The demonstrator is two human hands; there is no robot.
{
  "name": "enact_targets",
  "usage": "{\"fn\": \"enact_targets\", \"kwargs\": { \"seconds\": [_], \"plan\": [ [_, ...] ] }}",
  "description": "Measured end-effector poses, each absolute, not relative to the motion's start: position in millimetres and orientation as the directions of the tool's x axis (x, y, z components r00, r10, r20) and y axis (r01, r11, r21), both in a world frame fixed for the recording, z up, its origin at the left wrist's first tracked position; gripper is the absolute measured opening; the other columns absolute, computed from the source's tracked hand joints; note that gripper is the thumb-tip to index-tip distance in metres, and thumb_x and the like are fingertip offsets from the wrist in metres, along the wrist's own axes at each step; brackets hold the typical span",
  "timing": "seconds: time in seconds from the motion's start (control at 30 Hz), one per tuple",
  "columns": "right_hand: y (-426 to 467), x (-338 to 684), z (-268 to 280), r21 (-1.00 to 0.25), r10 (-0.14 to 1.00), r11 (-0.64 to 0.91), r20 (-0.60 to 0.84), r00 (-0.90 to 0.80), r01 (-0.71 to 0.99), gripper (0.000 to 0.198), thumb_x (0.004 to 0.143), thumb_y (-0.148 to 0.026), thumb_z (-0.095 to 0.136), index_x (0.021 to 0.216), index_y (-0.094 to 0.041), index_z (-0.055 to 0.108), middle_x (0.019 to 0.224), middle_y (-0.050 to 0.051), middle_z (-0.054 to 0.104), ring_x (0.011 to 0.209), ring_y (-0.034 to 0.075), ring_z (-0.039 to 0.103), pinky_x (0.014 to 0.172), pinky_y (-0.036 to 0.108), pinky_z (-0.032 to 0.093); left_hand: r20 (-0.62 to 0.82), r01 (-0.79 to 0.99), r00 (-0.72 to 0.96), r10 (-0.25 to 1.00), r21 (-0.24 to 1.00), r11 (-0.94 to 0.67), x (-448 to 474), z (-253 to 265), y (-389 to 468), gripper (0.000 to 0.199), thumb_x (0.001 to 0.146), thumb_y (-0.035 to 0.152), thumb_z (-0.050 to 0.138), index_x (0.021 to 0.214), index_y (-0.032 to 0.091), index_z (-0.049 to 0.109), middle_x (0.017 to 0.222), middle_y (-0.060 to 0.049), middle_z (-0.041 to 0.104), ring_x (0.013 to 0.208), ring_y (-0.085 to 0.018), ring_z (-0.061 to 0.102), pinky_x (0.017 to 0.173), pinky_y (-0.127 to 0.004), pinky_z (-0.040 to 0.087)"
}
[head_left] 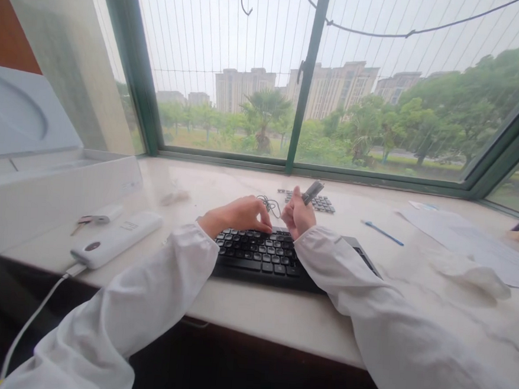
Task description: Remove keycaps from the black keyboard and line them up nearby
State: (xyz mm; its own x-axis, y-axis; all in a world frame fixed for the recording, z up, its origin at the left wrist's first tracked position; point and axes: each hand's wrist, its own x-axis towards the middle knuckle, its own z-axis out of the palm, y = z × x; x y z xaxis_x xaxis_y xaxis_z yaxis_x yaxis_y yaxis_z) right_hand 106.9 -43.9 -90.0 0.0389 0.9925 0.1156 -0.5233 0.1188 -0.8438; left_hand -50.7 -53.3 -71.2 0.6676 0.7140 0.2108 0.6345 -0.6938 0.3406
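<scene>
Hands over a flat black plastic keyboard [264,257] on a pale stone sill [277,320].
Right hand [297,216] is clenched around a slim grey metal tool [312,192]; left hand [240,215] rests fingers curled on the keys, near a thin wire loop [271,205].

White open box [41,197] at the left end of the stone sill [242,318]. Just right of the box: keys [89,220] and a white power bank [116,238] with cable. Far right of the box: a blue pen [382,232] and papers [469,242].
</scene>
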Motion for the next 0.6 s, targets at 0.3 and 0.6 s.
{"fn": "enact_targets", "kwargs": {
  "seconds": [0.3,0.6],
  "plan": [
    [-48.4,97.4,-95.1,-0.899,0.997,0.073,0.076,0.010,-0.432,0.055,0.081,-0.057,0.057,0.058,-0.023,0.020,0.035,-0.012,0.019,0.031,0.003,0.013,0.029,0.018,0.013,0.216,0.657,0.624,0.751,0.374,-0.654,-44.1,-69.5,-60.7,0.017,0.071,0.033,0.069,0.077,0.019,0.077,0.072,-0.003,0.072,0.062,-0.013,0.060,0.065,-0.025,0.043],
    [-50.1,102.8,-95.2,-0.895,0.996,0.029,0.064,-0.063,-0.445,0.047,0.086,-0.045,0.052,0.055,-0.022,0.023,0.036,-0.009,0.024,0.031,0.005,0.017,0.031,0.020,0.015,0.178,0.589,0.607,0.775,0.555,-0.588,-52.0,-77.4,-48.3,0.024,0.066,0.038,0.074,0.079,0.019,0.077,0.075,-0.003,0.072,0.068,-0.014,0.060,0.064,-0.025,0.042]
  ]
}}
